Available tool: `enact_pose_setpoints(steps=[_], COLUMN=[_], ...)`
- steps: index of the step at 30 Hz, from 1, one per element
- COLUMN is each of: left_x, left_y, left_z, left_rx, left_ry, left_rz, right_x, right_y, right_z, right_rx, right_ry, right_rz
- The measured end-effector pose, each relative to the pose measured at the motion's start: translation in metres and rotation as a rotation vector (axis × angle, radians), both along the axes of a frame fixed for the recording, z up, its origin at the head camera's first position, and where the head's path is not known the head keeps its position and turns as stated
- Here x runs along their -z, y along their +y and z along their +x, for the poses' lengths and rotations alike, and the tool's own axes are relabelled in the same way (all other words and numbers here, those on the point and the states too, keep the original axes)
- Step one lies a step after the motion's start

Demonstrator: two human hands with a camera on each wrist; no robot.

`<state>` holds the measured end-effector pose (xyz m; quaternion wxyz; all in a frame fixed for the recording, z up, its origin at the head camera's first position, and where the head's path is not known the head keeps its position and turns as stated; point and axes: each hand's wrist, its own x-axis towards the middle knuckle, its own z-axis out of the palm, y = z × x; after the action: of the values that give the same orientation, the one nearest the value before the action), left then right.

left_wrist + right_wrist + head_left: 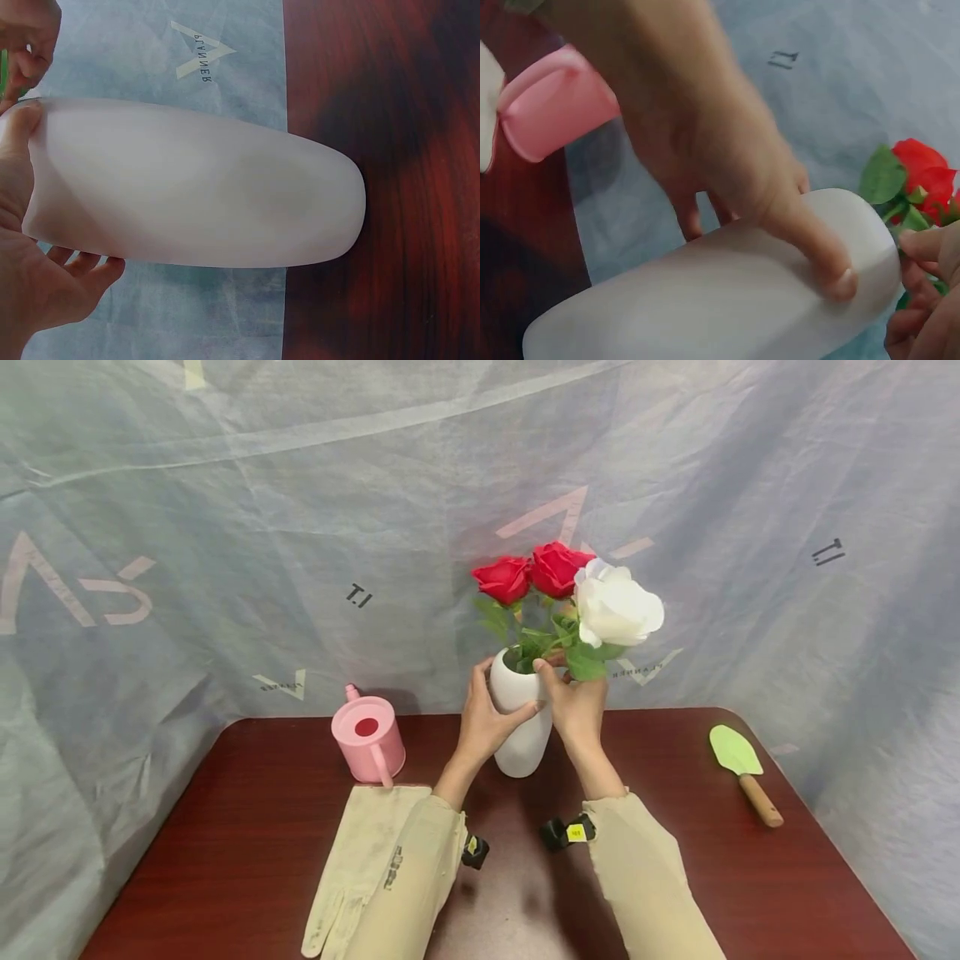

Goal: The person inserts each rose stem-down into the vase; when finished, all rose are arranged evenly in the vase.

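A white vase [519, 752] stands upright near the table's back edge. My left hand [482, 720] holds its upper part, thumb across the near side and fingers round the left, as the left wrist view shows on the vase [202, 187]. Two red roses, one at the left [502, 580] and one in the middle [557, 568], rise from the vase mouth. At the mouth's right rim, my right hand [579, 706] pinches the stem of a white rose [618, 606], whose bloom leans right over the hand. Green leaves partly hide the stems.
On the left stand a pink watering can [367, 739] and, in front of it, pale cloth gloves [367, 843] lying flat under my left sleeve. A green trowel [738, 752] with a wooden handle lies at the right. Grey sheeting [420, 510] hangs behind the dark red table [225, 860].
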<state>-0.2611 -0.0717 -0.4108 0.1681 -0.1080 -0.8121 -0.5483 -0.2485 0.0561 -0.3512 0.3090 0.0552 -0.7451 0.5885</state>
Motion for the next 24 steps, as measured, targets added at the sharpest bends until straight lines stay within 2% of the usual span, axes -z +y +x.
enact_pose_setpoints(steps=[2,5,9,12,15,18,21,24], left_x=[0.0,0.0,0.0,0.001,0.001,0.001,0.001,0.0], left_y=[0.001,0.002,0.003,0.003,0.002,0.003,0.004,0.005], left_z=[0.0,-0.001,-0.001,0.0,0.0,0.0,-0.002,-0.002], left_rx=[-0.002,-0.006,-0.015,-0.02,-0.027,-0.03,-0.042,-0.048], left_ry=[0.007,0.027,0.042,0.032,0.028,0.033,0.04,0.033], left_rz=[-0.002,-0.007,-0.005,-0.005,-0.012,-0.018,-0.013,-0.016], right_x=[-0.001,-0.008,-0.017,-0.018,-0.015,-0.007,0.006,0.026], right_y=[-0.001,0.001,0.009,0.016,0.024,0.036,0.049,0.063], right_z=[-0.002,-0.007,-0.014,-0.011,0.002,0.02,0.04,0.059], right_rx=[0.006,-0.035,-0.197,-0.315,-0.354,-0.382,-0.488,-0.591], right_ry=[-0.051,-0.117,-0.155,-0.192,-0.277,-0.336,-0.339,-0.338], right_rz=[0.058,0.104,0.103,0.12,0.127,0.096,0.062,0.048])
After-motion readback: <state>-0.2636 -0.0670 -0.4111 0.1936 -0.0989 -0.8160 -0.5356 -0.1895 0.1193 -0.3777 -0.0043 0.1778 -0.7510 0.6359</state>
